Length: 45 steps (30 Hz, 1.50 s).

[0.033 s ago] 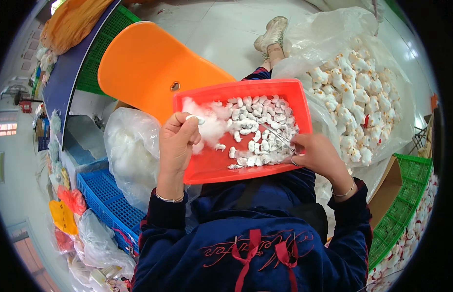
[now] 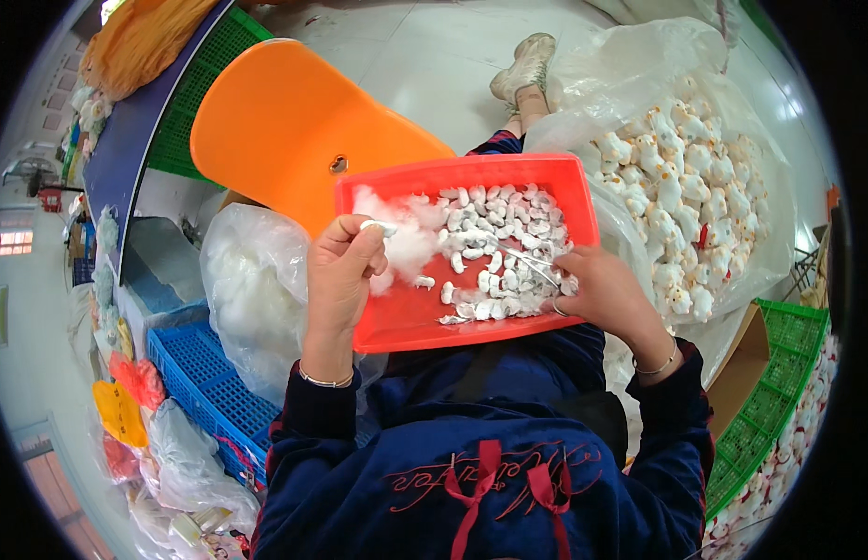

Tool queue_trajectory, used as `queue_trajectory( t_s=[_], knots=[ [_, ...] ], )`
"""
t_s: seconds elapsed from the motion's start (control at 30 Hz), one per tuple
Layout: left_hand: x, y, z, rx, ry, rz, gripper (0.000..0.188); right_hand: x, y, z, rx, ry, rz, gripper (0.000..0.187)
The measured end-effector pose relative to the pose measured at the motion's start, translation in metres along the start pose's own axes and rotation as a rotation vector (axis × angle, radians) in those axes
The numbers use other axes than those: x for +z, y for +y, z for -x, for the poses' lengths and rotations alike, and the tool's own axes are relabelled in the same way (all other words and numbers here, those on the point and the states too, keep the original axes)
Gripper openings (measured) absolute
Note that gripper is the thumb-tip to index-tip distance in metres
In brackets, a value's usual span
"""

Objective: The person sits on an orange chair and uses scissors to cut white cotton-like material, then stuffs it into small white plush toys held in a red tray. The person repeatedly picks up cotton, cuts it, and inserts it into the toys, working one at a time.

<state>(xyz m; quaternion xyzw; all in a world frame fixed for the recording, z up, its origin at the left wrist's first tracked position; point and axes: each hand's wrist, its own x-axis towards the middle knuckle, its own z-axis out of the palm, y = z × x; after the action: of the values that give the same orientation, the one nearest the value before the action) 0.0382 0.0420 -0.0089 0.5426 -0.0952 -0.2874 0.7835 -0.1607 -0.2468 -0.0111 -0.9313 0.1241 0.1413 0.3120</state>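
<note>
Left hand [image 2: 340,280]: narrow pinch, thumb and forefinger closed on a small white cloth piece [image 2: 381,227] held over the near-left side of the red tray [image 2: 382,319], beside the loose fluff [image 2: 401,233]. Right hand [image 2: 616,291]: fingers curled about the handles of a thin metal tool [image 2: 534,261], which slants over the heap of white pieces [image 2: 504,219] to the tray's right.

Change against the previous frame: slight. My right finger and thumb look a little farther apart, and the tool's two arms seem spread wider — I read this as working the handles, with the tool well apart from the pinched piece, so no filling is going in at this instant. The tray sits marginally farther right on my lap.

Hard to make out: the tool's tip, lost among the pieces — cannot tell if it touches any. My fingertips cover one end of the pinched piece; whether it holds fluff I cannot tell.
</note>
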Motion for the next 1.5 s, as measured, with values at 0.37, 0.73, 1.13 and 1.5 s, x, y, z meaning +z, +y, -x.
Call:
queue_trajectory(
  t_s=[0.37, 0.73, 1.13, 1.5],
  knots=[
    [-0.009, -0.006, 0.006, 0.034, 0.057, 0.15, 0.01, 0.058, -0.084, -0.104, -0.232, -0.035, 0.471, 0.05],
    [-0.017, -0.017, -0.005, 0.131, 0.181, 0.051, 0.013, -0.004, -0.05, -0.067, -0.307, -0.218, -0.182, 0.034],
    [0.044, -0.038, 0.006, 0.073, 0.173, 0.03, 0.012, -0.008, -0.069, -0.035, -0.256, -0.424, -0.401, 0.045],
    [0.056, -0.026, 0.0, 0.121, 0.398, 0.11, 0.016, 0.005, -0.083, -0.047, -0.347, 0.162, -0.816, 0.057]
  ],
)
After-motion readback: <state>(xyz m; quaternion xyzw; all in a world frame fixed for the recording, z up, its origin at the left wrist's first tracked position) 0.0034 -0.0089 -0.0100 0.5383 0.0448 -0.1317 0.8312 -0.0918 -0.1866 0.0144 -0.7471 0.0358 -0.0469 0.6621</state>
